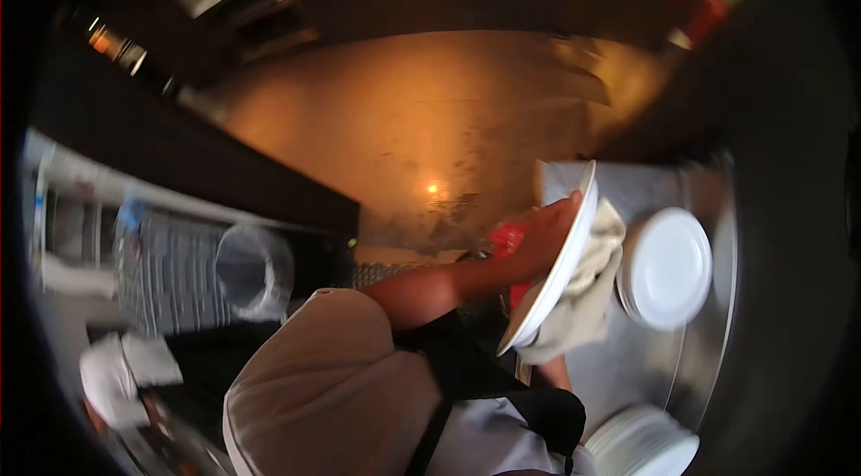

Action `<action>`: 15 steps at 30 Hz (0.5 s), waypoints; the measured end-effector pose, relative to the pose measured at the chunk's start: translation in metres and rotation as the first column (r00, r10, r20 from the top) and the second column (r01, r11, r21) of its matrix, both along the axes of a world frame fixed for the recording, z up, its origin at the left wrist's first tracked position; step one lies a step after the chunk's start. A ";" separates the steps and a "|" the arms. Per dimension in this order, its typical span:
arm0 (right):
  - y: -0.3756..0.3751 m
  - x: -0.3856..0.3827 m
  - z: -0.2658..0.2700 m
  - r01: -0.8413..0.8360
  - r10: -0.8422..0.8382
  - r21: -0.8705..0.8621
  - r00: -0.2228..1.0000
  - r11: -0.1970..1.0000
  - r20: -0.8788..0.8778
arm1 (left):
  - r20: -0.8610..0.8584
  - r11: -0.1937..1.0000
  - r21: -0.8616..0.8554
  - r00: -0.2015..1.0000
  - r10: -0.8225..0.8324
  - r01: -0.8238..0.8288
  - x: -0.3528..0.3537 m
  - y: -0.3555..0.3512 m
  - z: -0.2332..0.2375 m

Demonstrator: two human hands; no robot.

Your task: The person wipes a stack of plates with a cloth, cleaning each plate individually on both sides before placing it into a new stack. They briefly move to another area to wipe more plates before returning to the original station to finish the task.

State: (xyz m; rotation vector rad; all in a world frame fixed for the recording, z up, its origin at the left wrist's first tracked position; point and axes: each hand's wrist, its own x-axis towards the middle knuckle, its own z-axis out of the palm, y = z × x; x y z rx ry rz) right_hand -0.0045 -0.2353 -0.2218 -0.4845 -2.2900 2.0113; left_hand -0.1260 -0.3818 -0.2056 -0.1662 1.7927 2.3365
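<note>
The left hand [543, 239] holds a white plate [563, 262]. The plate stands up on its edge and leans a bit. The fingers [558, 218] lie flat on the inside of the plate, and the tip of one finger hooks over the top rim. So the left hand is closed on the plate and grips it.

A pale cloth [594, 289] is pressed on the other side of the plate. It is bunched up and hangs down below the plate. The right arm [556, 374] goes up into the cloth. The right hand is hidden under the cloth, so I cannot tell if its fingers are open or closed.

The plate is up in the air, over the near edge of a shiny metal table [647, 366]. Just beside the cloth, a stack of white plates [668, 268] sits on the table. More white plates [642, 451] are piled at the bottom, close to the person's body.

Something red [508, 237] shows behind the left hand, but it is too blurry to tell what it is. Off to the left, well apart from the hands, is a see-through bucket [255, 268]. The floor [421, 117] glows orange.
</note>
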 end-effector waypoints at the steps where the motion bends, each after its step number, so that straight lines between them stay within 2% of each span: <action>1: -0.007 -0.019 -0.008 -0.035 0.035 -0.011 0.998 0.999 0.044 | -0.015 0.994 0.010 0.994 0.110 -0.110 -0.022 -0.023 -0.008; 2: -0.014 -0.034 -0.014 -0.062 0.063 -0.016 0.995 0.998 0.080 | -0.031 0.977 0.021 0.977 0.212 -0.211 -0.038 -0.046 -0.015; 3: -0.025 -0.053 -0.022 -0.096 0.098 -0.021 0.988 0.995 0.116 | -0.057 0.967 -0.071 0.969 0.241 -0.245 -0.053 -0.070 -0.032; 4: -0.034 -0.071 -0.029 -0.128 0.130 -0.025 0.980 0.991 0.149 | -0.035 0.942 -0.223 0.968 0.248 -0.250 -0.060 -0.093 -0.024; 5: -0.046 -0.091 -0.035 -0.166 0.169 -0.031 0.971 0.986 0.170 | -0.029 0.966 -0.111 0.972 0.232 -0.234 -0.071 -0.107 -0.039; 6: -0.059 -0.110 -0.041 -0.204 0.207 -0.037 0.960 0.978 0.187 | -0.115 0.952 -0.149 0.961 0.252 -0.268 -0.074 -0.114 -0.051; 8: -0.087 -0.140 -0.049 -0.282 0.288 -0.062 0.934 0.958 0.209 | -0.284 0.910 -0.221 0.916 0.284 -0.351 -0.080 -0.135 -0.041; 10: -0.115 -0.166 -0.055 -0.359 0.371 -0.093 0.903 0.929 0.219 | -0.130 0.939 -0.027 0.932 0.338 -0.344 -0.093 -0.133 -0.055; 14: -0.153 -0.200 -0.053 -0.472 0.493 -0.144 0.844 0.870 0.212 | 0.158 0.883 0.160 0.894 0.419 -0.442 -0.138 -0.174 -0.067; 15: -0.157 -0.204 -0.051 -0.487 0.509 -0.152 0.834 0.860 0.211 | 0.031 0.896 0.127 0.904 0.426 -0.426 -0.143 -0.177 -0.086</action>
